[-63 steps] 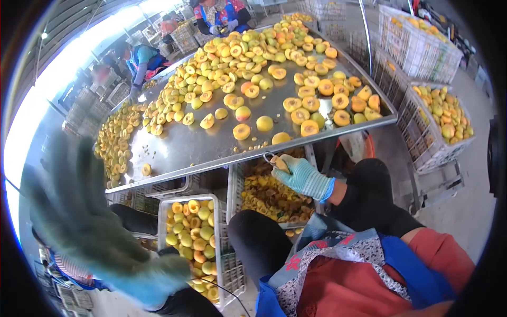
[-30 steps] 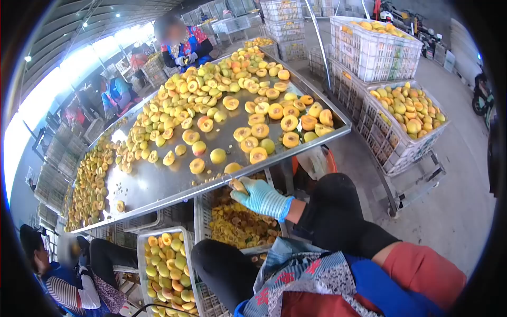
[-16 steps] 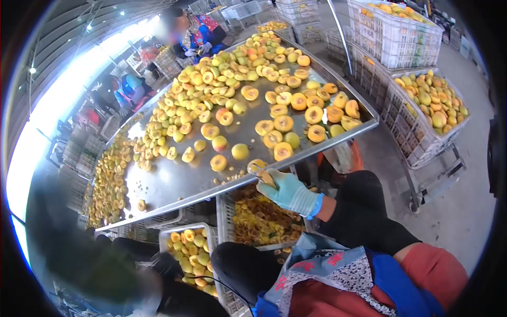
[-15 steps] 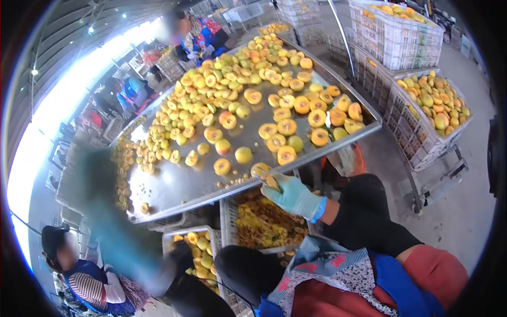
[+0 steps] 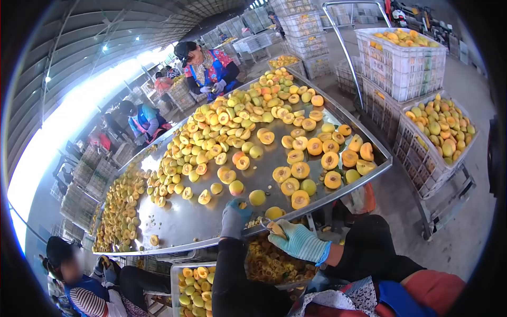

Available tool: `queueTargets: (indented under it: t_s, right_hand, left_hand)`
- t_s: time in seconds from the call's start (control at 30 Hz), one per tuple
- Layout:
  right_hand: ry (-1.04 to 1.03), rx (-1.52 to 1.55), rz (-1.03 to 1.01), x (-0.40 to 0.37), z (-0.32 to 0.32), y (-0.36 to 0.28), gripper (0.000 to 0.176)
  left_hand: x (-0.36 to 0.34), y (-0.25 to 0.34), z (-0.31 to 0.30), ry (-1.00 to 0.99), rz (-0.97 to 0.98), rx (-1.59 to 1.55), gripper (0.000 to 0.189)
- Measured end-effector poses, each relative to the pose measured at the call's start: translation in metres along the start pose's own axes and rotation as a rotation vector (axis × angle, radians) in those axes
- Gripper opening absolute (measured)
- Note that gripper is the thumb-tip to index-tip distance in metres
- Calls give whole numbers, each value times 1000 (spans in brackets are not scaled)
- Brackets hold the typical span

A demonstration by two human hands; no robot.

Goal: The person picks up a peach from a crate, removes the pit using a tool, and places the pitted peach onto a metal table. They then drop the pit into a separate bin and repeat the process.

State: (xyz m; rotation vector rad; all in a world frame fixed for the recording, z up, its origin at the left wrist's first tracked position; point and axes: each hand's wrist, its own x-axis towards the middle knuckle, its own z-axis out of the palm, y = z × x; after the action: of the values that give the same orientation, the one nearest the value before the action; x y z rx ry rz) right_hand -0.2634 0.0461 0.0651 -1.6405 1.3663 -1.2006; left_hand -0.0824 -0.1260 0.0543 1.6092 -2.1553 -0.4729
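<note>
My left hand (image 5: 235, 217), in a grey and teal glove, is over the near edge of the metal table (image 5: 190, 224), its fingers closed round a yellow fruit piece (image 5: 242, 205). A striped teal glove covers my right hand (image 5: 301, 242), which grips a small tool (image 5: 270, 225) with a wooden-looking handle and a metal end. The tool's tip points at the table edge, close to a fruit (image 5: 274, 213). Many halved fruits (image 5: 300, 170) lie on the table, several with cut faces up. Below the edge is a crate of scraps (image 5: 274, 259).
A crate of fruit (image 5: 195, 290) stands below the table. Stacked crates (image 5: 404, 71) fill the right, beside a cart with a metal handle. One co-worker (image 5: 208, 68) is at the far side, another (image 5: 84, 285) at the lower left.
My left hand has swung from the blurred left side to the table edge and now holds a fruit piece. The view has shifted; my right hand still grips the tool.
</note>
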Motion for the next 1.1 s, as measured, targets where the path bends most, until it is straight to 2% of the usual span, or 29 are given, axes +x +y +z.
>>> queueTargets:
  t_s: [0.07, 0.13, 0.17, 0.2, 0.23, 0.3, 0.33, 0.43, 0.53, 0.63, 0.67, 0.77, 0.8, 0.83, 0.87, 0.9, 0.93, 1.0, 1.1]
  right_hand:
    - [29, 7, 21, 3, -2, -5, 40]
    - [157, 146, -33, 7, -2, -15, 40]
    - [222, 211, -62, 11, -5, -20, 40]
    - [170, 81, 57, 14, -14, -27, 41]
    - [155, 131, 82, 16, -10, -20, 42]
    - [125, 234, 132, 27, 1, -8, 44]
    - [75, 404, 125, 25, 6, -13, 46]
    - [-165, 597, 279, 13, -12, -40, 44]
    - [-274, 839, 331, 9, -14, -48, 42]
    - [-313, 757, 300, 11, -2, -53, 41]
    - [-262, 694, 241, 18, 10, -39, 40]
    - [108, -152, -242, 20, 21, -20, 42]
    - [108, -94, -284, 22, 25, -15, 39]
    - [175, -122, -274, 19, 30, -13, 34]
    - [180, -128, -229, 21, 31, -12, 34]
    - [184, -136, -183, 19, 33, -10, 33]
    - [144, -110, -197, 14, 35, -10, 34]
    - [102, -63, -258, 16, 33, -14, 35]
    - [60, -188, -201, 11, 39, -15, 37]
  left_hand:
    - [-21, 27, -25, -60, -81, -272, 61]
    - [-43, 43, -31, 113, 304, -296, 62]
    - [-54, 56, -36, 111, 338, -288, 66]
    - [-68, 68, -40, 104, 368, -282, 70]
    - [-82, 78, -42, 92, 393, -279, 74]
    - [-97, 93, -43, 145, 568, -247, 81]
    - [-103, 97, -46, 175, 655, -225, 84]
    - [-116, 102, -57, 215, 676, -326, 85]
    - [-141, 102, -58, 73, 419, -1028, 69]
    - [-142, 80, -57, -46, 153, -1031, 53]
    - [-147, 83, -49, 63, 135, -1021, 47]
    - [-163, 83, -48, 52, -36, -942, 44]
    - [-163, 77, -44, 87, 8, -918, 43]
    - [-163, 62, -36, 44, -177, -1210, 43]
    - [-176, 28, -9, 86, -23, -1083, 43]
    - [-155, 68, -50, 105, -197, -1324, 44]
    - [-143, 60, -46, 192, -170, -1555, 44]
    - [-128, 47, -41, 199, -117, -1744, 46]
    - [-111, 39, -28, 145, 8, -1921, 42]
